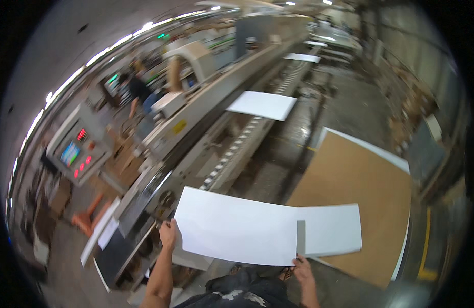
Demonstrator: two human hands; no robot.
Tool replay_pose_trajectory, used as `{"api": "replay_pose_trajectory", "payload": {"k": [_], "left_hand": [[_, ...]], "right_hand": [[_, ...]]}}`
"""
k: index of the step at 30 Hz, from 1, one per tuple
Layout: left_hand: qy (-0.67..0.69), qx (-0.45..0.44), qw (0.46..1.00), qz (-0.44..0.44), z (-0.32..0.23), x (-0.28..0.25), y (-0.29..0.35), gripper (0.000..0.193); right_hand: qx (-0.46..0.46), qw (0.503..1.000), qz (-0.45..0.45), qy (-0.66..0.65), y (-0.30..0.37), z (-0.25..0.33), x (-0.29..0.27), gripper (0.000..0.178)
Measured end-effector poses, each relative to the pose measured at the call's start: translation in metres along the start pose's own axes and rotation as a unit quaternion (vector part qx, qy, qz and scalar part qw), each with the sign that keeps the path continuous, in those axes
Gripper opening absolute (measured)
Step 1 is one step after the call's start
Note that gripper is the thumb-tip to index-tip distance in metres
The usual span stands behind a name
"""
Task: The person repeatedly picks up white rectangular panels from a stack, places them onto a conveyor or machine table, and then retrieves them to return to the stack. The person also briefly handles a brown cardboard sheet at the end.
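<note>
A white rectangular panel (237,223) spans the space in front of me, held up between both hands. My left hand (168,233) grips its left edge, fingers closed round it. At the lower right corner, my right hand (301,269) is closed on the same panel. Behind its right end, a second white panel (332,228) lies on a large brown board (355,190) with white edges. Beyond the held panel runs a long machine with a chain conveyor track (232,151). Another white panel (262,105) rests across that track farther along.
A control box (78,149) with a lit screen and red lights stands at the left. Past the machine a person (139,92) in dark clothing bends over. More white panels (302,58) sit far down the line. An orange stand (91,215) is low at left.
</note>
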State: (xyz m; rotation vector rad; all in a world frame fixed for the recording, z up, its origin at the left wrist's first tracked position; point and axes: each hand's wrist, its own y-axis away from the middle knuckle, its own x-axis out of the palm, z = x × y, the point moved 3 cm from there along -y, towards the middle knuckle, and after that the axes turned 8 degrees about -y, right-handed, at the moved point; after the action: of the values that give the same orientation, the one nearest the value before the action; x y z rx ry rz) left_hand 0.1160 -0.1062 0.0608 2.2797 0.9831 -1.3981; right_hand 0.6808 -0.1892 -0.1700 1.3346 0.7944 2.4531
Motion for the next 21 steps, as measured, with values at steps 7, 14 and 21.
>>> {"api": "replay_pose_trajectory", "payload": {"k": [7, 14, 21], "left_hand": [[0.004, -0.141, 0.989, -0.045, 0.135, -0.06, -0.039, 0.047], [-0.027, -0.09, 0.992, -0.084, 0.218, -0.091, -0.098, 0.034], [0.015, -0.217, 0.902, -0.373, 0.218, -0.056, -0.063, 0.062]], "right_hand": [[-0.088, 0.752, 0.024, 0.652, -0.001, -0.08, 0.149, 0.081], [0.015, 0.708, 0.037, 0.705, 0.057, -0.166, 0.261, 0.094], [0.004, 0.78, 0.056, 0.623, 0.086, -0.225, 0.241, 0.064]]}}
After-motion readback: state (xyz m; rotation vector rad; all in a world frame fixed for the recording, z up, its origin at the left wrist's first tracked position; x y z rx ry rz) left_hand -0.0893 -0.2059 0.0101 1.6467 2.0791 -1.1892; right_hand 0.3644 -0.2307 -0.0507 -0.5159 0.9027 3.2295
